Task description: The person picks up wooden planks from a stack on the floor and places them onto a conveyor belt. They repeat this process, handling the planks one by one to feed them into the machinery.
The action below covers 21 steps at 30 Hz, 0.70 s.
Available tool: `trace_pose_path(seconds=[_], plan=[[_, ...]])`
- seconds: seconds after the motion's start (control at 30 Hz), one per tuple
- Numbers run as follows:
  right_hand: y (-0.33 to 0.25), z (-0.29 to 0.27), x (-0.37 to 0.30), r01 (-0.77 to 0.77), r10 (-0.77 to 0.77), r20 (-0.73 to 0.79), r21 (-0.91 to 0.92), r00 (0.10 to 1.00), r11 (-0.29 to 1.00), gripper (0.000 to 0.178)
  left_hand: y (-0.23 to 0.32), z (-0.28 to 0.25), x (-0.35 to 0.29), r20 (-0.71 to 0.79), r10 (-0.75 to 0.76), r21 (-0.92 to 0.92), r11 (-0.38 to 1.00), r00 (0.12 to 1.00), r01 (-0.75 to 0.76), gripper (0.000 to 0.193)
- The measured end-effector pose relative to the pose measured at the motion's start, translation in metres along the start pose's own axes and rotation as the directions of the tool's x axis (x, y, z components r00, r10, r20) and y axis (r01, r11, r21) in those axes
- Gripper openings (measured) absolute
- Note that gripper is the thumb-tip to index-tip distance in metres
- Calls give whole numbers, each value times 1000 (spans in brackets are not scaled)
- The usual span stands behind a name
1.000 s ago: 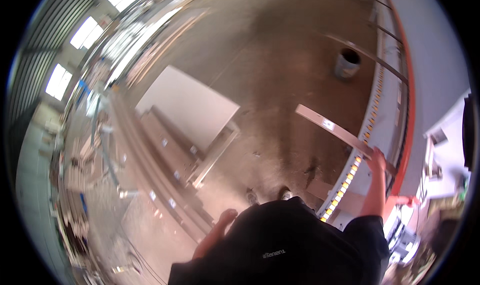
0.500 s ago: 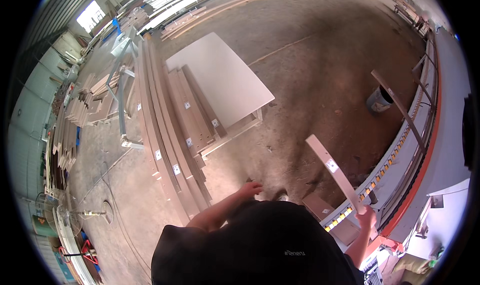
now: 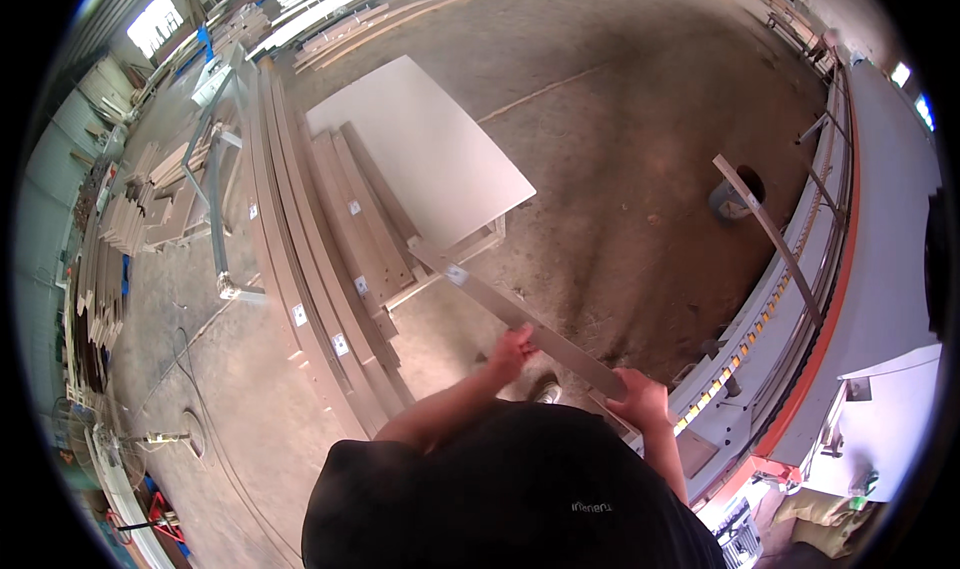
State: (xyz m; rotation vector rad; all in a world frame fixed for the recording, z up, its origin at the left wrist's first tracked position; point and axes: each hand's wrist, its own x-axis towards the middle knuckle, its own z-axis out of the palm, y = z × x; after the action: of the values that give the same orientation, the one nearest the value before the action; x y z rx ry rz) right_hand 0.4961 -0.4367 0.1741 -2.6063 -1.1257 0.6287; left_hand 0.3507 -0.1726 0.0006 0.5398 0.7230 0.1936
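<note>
A long, narrow brown board [image 3: 575, 356] with a white label near its far end slants across in front of my body. My right hand [image 3: 643, 401] is closed around its near right end. My left hand [image 3: 512, 354] has its fingers curled on the board's lower edge, near the middle. The far end of the board is beside stacked brown strips [image 3: 350, 204], close to their near ends; I cannot tell if it touches them. A large pale panel [image 3: 430, 149] lies next to those strips on a low support.
Longer brown boards [image 3: 290, 259] are stacked along the left. At my right runs a long grey machine [image 3: 890, 219] with an orange edge and yellow-marked rail; a strip [image 3: 770, 231] juts from it. A bucket [image 3: 728, 203] stands on the floor beyond. A fan [image 3: 190, 435] is at lower left.
The board has swung left from beside the machine to across my front, its far end toward the stacks. My left hand, empty before, has come onto it; the right hand moved left with it.
</note>
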Motion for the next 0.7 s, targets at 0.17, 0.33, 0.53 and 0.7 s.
trace_pose_path(seconds=[0.17, 0.33, 0.53, 0.7], plan=[[3, -7, -1, 129, -129, -59, -5, 990, 992, 63, 62, -66, 8, -203, 216, -163, 954, 955, -251, 27], [-94, 5, 50, 213, -223, 102, 101, 969, 972, 64, 84, -100, 9, -269, 258, -67, 956, 928, -285, 31], [-159, 59, 93, 448, -485, 287, 188, 826, 874, 67, 74, -101, -41, -449, 393, 213, 919, 802, -332, 57], [-117, 91, 88, 351, -406, 244, 242, 881, 905, 66, 80, -179, -30, -581, 566, 674, 738, 585, -45, 86]])
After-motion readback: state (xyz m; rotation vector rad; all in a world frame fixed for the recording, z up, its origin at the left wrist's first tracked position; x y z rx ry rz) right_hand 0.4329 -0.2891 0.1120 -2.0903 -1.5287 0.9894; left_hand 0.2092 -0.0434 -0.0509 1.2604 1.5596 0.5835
